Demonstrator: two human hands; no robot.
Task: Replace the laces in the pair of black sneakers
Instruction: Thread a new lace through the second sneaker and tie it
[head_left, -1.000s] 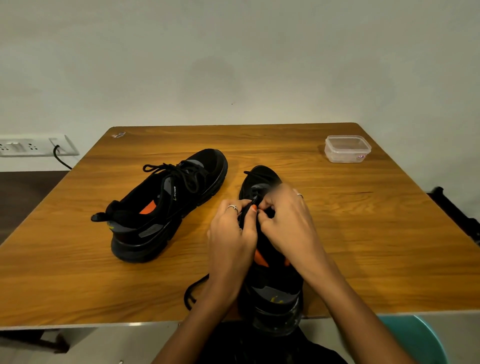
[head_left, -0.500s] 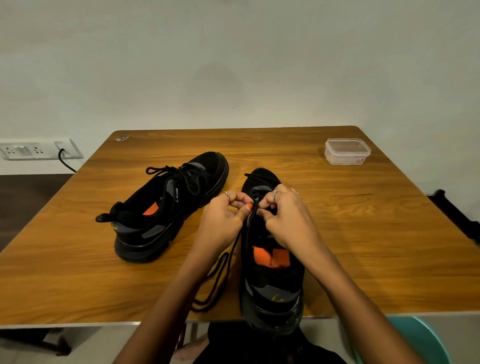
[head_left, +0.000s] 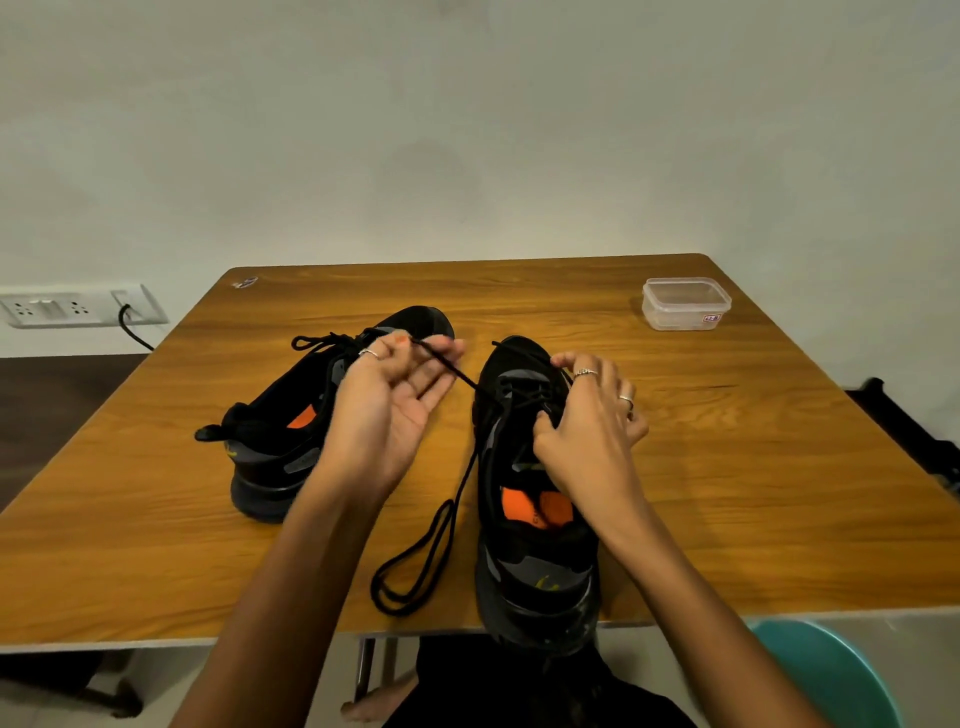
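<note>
A: Near shoe (head_left: 535, 525)?
B: Near table edge, right of centre, heel overhanging, toe pointing far. Black lace (head_left: 451, 370) runs from its eyelets up to the left hand (head_left: 387, 410), pinched at the fingertips; slack loops lie on the table (head_left: 727, 467) left of the shoe.
A: Right hand (head_left: 589, 431)?
B: On the tongue area, fingers curled; probably gripping the crossed laces, view poor.
A: Other shoe (head_left: 311, 410)?
B: Farther left, laced. Clear plastic box (head_left: 685, 303) far right; wall socket (head_left: 78, 306) at left.
</note>
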